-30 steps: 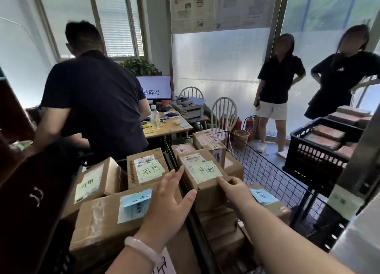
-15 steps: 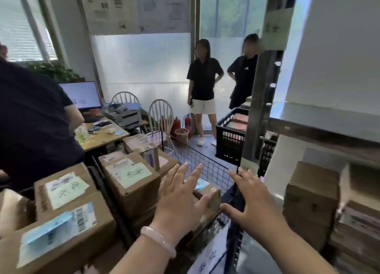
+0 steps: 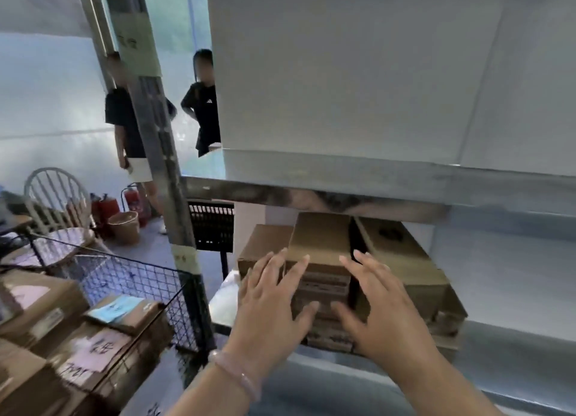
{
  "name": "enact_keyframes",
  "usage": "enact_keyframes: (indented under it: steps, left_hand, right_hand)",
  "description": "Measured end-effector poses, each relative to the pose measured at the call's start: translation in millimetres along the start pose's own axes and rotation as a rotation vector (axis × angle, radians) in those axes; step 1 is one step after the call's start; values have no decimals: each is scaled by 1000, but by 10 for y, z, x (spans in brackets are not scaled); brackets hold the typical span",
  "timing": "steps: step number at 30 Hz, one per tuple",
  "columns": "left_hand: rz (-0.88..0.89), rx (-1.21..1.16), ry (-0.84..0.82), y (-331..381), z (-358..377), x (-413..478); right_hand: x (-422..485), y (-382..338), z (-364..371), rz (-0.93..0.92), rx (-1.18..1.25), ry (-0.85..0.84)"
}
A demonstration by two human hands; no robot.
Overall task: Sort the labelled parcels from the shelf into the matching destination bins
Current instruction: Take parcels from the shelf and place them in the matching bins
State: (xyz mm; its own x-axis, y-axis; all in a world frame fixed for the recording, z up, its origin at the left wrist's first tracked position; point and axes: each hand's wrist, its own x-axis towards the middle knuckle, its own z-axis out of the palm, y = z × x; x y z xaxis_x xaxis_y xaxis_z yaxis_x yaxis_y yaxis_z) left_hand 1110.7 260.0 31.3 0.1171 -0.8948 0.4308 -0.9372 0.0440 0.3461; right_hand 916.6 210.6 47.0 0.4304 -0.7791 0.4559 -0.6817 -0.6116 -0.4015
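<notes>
A: Head view, the only one we've got. Where do we log the parcels?
B: On the shelf [image 3: 514, 278], lower level, under the metal beam [image 3: 311, 194]. The mid box [image 3: 321, 238] tops a stack of flatter ones, left box [image 3: 268, 244] just beside it, right box [image 3: 402, 253] across a thin dark gap
A: Labels on them?
B: We can't read any on those three, too blurred
A: Hands?
B: We log the left hand [image 3: 271, 303] flat, fingers spread and straight, in front of the mid box's left edge. The right hand [image 3: 380, 309] is the same, spread wide at its right edge. We see nothing held in either. Whether fingertips touch cardboard we can't tell, motion blur
A: Wrist?
B: Pale bracelet [image 3: 237, 375] on the left one
A: Bins?
B: We mark a wire bin [image 3: 131, 275] lower left, just beside the shelf post [image 3: 162, 166]. Inside, a blue-label box [image 3: 124, 309] sits higher than a pink-label box [image 3: 93, 350], handwriting on both, unreadable to us
A: Anything on the post?
B: A green note [image 3: 137, 38] high up, small yellowish tag [image 3: 184, 256] lower down
A: Background?
B: We see one person [image 3: 120, 116] partly hidden by the post, a second person [image 3: 204, 107] right of it, both in dark tops. Also a white chair [image 3: 53, 194], red extinguishers [image 3: 134, 202] and a brown bucket [image 3: 124, 228] on the floor, and a black crate [image 3: 215, 228] behind the post
</notes>
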Motion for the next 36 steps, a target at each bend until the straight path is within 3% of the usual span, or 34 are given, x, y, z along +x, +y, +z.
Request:
enact_keyframes:
  steps: [8,11,17,21,28,32,36]
  left_hand:
    - [16,-69,33,677,257,122]
    - [-11,-75,18,822,318,89]
    - [-84,-122,-11,1124,388,45]
    - [-167,-173,-14,1238,449,-47]
    - [-238,-221,9,1425,436,-212]
    - [-259,-287,30,1503,428,-225]
    - [-358,-509,-32,1672,507,-226]
  right_hand:
    - [-133,522,-604,-199,73,308]
    - [-118,812,-674,54,139,253]
    - [107,1046,-679,715,707,-132]
    - [181,1082,-555,937,979,-240]
    - [26,1217,-559,813,1150,-160]
    - [-364,1262,-695,708,1108,-169]
    - [-773,1255,-805,545,992,-186]
